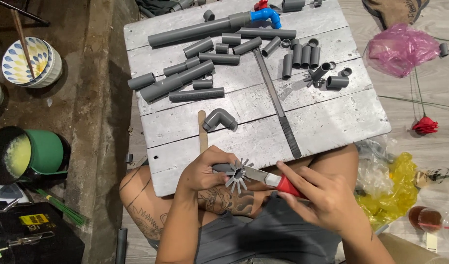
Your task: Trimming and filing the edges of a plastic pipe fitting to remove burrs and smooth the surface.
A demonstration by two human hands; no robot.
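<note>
At the far left of the frame a patterned bowl (pixel 31 61) and a green pot (pixel 36 154) sit on the dark floor. Right of them, a grey board (pixel 332 117) rests across the person's lap, its upper half strewn with cut pipes (pixel 185 80); an elbow joint (pixel 219 119) and a wooden stick (pixel 202 132) lie nearer the lower edge, and a long file (pixel 278 105) runs down the middle.

At lower centre the left hand (pixel 202 171) is closed around a short pipe piece (pixel 236 173), fingers wrapped tight. Its near end is slit into narrow strips that splay outward like petals. The right hand (pixel 327 195) pinches the red handle of a knife (pixel 268 178), blade laid against the splayed end.

The step looks like cutting or trimming these strips. The next cut likely calls for a steady hold and the blade kept clear of the left thumb.

At right lie a pink bag (pixel 400 49), a red flower (pixel 425 126) and yellow plastic (pixel 388 193).
</note>
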